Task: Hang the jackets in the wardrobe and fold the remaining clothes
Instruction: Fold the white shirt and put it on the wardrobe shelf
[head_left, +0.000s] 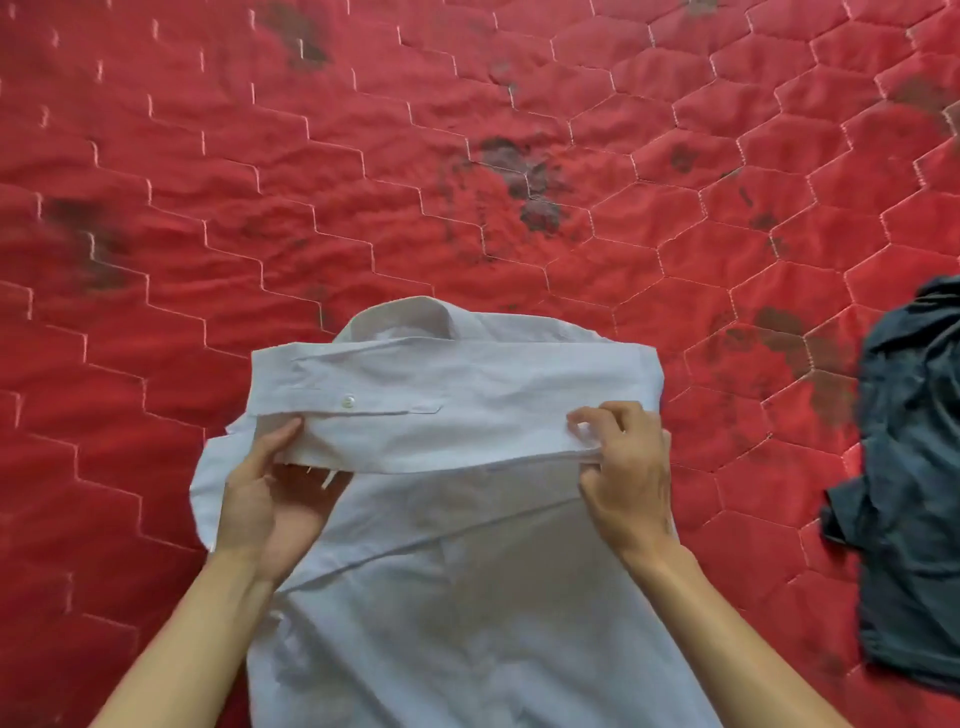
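A white button-up shirt (457, 597) lies on the red quilted bed cover (363, 182), collar pointing away from me. Its sleeves are folded across the upper back as a horizontal band with a cuff button showing. My left hand (270, 499) grips the band's near edge at the left, thumb on top and fingers underneath. My right hand (623, 467) pinches the band's near edge at the right, fingers curled over the layered fabric. The band's edge is lifted slightly off the shirt body.
A crumpled dark blue-grey garment (914, 493) lies on the bed cover at the right edge, apart from the shirt. The red cover has a hexagon stitch pattern and several dark stains.
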